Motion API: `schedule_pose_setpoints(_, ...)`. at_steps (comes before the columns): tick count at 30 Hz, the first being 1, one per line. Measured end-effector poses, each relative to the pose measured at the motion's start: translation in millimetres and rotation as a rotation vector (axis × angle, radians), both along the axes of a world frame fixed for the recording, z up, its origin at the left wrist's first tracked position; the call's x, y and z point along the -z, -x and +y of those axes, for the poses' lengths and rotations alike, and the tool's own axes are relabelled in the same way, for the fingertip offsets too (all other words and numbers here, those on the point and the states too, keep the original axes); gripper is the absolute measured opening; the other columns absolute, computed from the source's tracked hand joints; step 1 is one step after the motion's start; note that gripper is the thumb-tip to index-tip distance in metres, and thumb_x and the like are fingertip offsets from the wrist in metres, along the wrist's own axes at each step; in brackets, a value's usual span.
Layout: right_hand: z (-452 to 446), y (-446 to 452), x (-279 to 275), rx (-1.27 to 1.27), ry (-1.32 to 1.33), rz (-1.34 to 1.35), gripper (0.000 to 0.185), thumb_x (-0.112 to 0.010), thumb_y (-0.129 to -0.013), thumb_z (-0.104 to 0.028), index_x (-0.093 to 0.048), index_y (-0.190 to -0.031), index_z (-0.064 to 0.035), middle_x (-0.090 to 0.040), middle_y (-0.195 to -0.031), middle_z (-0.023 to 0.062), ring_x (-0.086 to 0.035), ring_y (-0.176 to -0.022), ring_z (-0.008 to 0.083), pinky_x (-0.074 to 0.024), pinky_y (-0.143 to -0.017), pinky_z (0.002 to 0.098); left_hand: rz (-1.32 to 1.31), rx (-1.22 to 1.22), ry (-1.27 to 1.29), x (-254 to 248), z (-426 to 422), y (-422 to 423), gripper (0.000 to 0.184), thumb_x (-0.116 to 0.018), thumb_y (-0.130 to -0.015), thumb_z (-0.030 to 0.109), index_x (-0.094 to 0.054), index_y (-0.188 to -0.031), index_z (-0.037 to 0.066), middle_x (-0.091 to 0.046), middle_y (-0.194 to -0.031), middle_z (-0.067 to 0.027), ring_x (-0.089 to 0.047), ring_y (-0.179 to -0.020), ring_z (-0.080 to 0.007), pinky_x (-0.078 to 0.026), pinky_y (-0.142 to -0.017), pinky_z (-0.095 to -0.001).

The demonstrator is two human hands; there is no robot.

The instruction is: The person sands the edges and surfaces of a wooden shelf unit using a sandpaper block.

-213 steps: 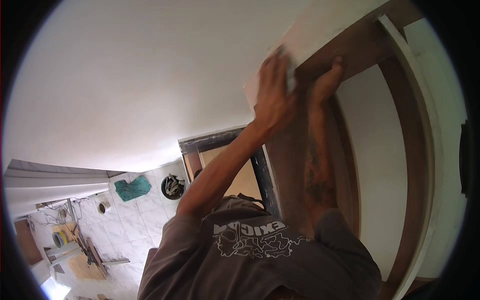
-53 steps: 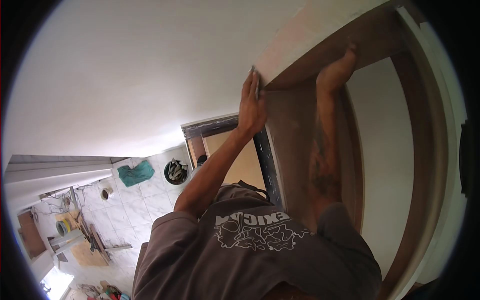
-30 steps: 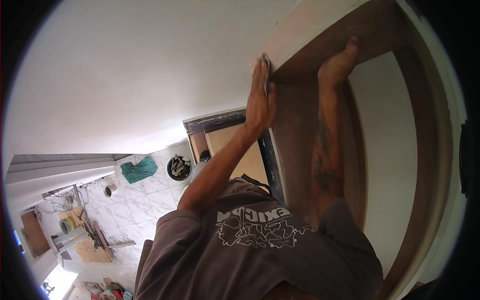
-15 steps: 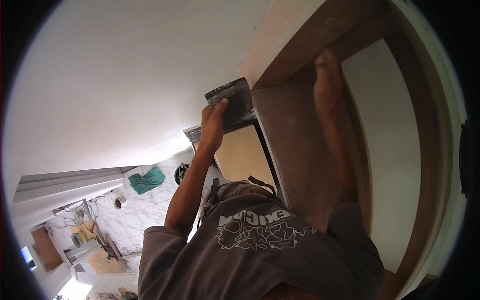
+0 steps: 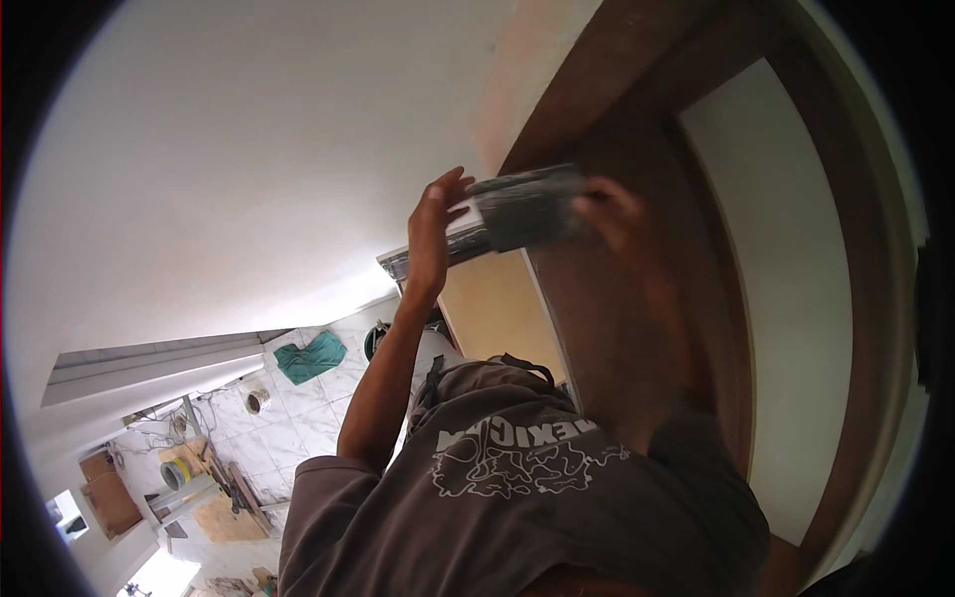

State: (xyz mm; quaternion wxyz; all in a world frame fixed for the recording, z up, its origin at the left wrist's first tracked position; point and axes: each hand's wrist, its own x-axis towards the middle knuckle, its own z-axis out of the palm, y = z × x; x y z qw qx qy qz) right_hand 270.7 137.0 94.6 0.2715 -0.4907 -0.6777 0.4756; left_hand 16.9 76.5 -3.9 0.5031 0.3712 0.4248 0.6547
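Observation:
A dark, thin rectangular sheet (image 5: 529, 207), worn and whitish along its upper edge, is held up in front of the shirt and slightly blurred. My right hand (image 5: 619, 217) pinches it at its right end. Beside its left end is my left hand (image 5: 434, 227), fingers apart and nothing gripped in them. Above the sheet, the corner of a pale wall (image 5: 298, 149) with a pinkish patch (image 5: 507, 90) meets a brown recessed surface (image 5: 587, 80).
Brown curved framing (image 5: 831, 298) borders a white panel (image 5: 786, 279) at the right. A dark-edged doorway holds a tan panel (image 5: 492, 308). Lower left, a green cloth (image 5: 309, 356), a small container (image 5: 257, 401), boards (image 5: 224, 505) and a tape roll (image 5: 175, 474) lie about.
The sheet has passed from my left hand to my right. My right hand has left the brown surface and come down; my left hand has opened. The view has shifted slightly.

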Motion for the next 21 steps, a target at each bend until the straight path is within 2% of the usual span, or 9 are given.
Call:
schedule_pose_setpoints(1,7,-20,3,0.035,-0.009,0.026,0.039,-0.071,-0.096,-0.025,-0.060,-0.124,-0.0002,-0.068,-0.109,0.0029,-0.062,-0.098,0.0090,-0.0501,-0.087,0.0266,0.114,-0.074,-0.028,10,7,-3,0.052,-0.042,-0.107,0.036,-0.048,-0.144,-0.001,-0.057,-0.138,-0.0195,-0.055,-0.128,-0.0281,-0.042,-0.109,-0.0386)
schedule_pose_setpoints(2,19,-35,10,0.109,-0.082,0.155,0.038,-0.068,-0.098,-0.025,-0.059,-0.126,-0.0001,-0.067,-0.112,0.0029,-0.061,-0.099,0.0087,-0.0496,-0.086,0.0265,0.256,-0.061,-0.056,7,8,-8,0.058,-0.044,-0.106,0.036,-0.039,-0.150,-0.001,-0.042,-0.152,-0.0228,-0.040,-0.143,-0.0319,-0.032,-0.117,-0.0429)
schedule_pose_setpoints(3,29,-43,15,0.184,-0.152,0.282,0.038,-0.065,-0.100,-0.025,-0.059,-0.127,-0.0001,-0.066,-0.115,0.0028,-0.060,-0.099,0.0083,-0.0491,-0.086,0.0264,0.401,-0.087,-0.101,7,13,-15,0.059,-0.046,-0.106,0.035,-0.035,-0.152,-0.001,-0.037,-0.155,-0.0245,-0.036,-0.145,-0.0347,-0.030,-0.118,-0.0444)
schedule_pose_setpoints(5,34,-34,-21,0.111,-0.201,0.434,0.035,-0.058,-0.102,-0.017,-0.054,-0.133,-0.0002,-0.064,-0.120,0.0049,-0.059,-0.107,0.0101,-0.0469,-0.091,0.0246,0.691,-0.137,-0.196,4,27,-33,0.065,-0.048,-0.105,0.032,-0.025,-0.155,-0.002,-0.027,-0.159,-0.0279,-0.028,-0.148,-0.0401,-0.027,-0.119,-0.0472)
schedule_pose_setpoints(8,59,-41,-38,-0.173,-0.096,0.768,0.031,-0.054,-0.103,-0.013,-0.055,-0.132,-0.0008,-0.063,-0.123,0.0062,-0.058,-0.112,0.0129,-0.0445,-0.096,0.0258,0.680,-0.204,-0.241,-10,33,-60,0.072,-0.052,-0.103,0.024,-0.014,-0.156,-0.005,-0.016,-0.160,-0.0331,-0.018,-0.149,-0.0481,-0.023,-0.120,-0.0502)
schedule_pose_setpoints(10,67,-38,-38,-0.240,-0.062,0.904,0.028,-0.054,-0.103,-0.012,-0.056,-0.129,-0.0012,-0.063,-0.122,0.0069,-0.057,-0.114,0.0151,-0.0426,-0.100,0.0283,0.688,-0.241,-0.244,-16,34,-65,0.073,-0.054,-0.101,0.021,-0.013,-0.155,-0.008,-0.015,-0.159,-0.0358,-0.018,-0.149,-0.0503,-0.023,-0.120,-0.0507)
schedule_pose_setpoints(13,65,-8,-35,-0.166,-0.129,0.922,0.026,-0.053,-0.103,-0.011,-0.057,-0.127,-0.0015,-0.063,-0.122,0.0085,-0.057,-0.118,0.0184,-0.0397,-0.106,0.0335,0.720,-0.270,-0.267,-28,39,-67,0.074,-0.055,-0.099,0.017,-0.014,-0.154,-0.009,-0.015,-0.159,-0.0370,-0.018,-0.148,-0.0511,-0.024,-0.120,-0.0515)
schedule_pose_setpoints(15,63,3,-37,-0.245,-0.119,0.919,0.025,-0.052,-0.104,-0.011,-0.058,-0.126,-0.0019,-0.063,-0.123,0.0093,-0.057,-0.118,0.0197,-0.0393,-0.107,0.0376,0.730,-0.288,-0.302,-41,41,-64,0.073,-0.055,-0.098,0.015,-0.015,-0.154,-0.010,-0.016,-0.158,-0.0368,-0.019,-0.148,-0.0511,-0.024,-0.120,-0.0519)
schedule_pose_setpoints(21,81,2,-32,-0.293,-0.090,1.021,0.024,-0.052,-0.104,-0.013,-0.060,-0.124,-0.0030,-0.065,-0.123,0.0106,-0.058,-0.119,0.0216,-0.0402,-0.108,0.0408,0.707,-0.357,-0.482,-67,58,-57,0.072,-0.054,-0.094,0.008,-0.017,-0.153,-0.010,-0.019,-0.158,-0.0367,-0.021,-0.147,-0.0522,-0.025,-0.120,-0.0518)
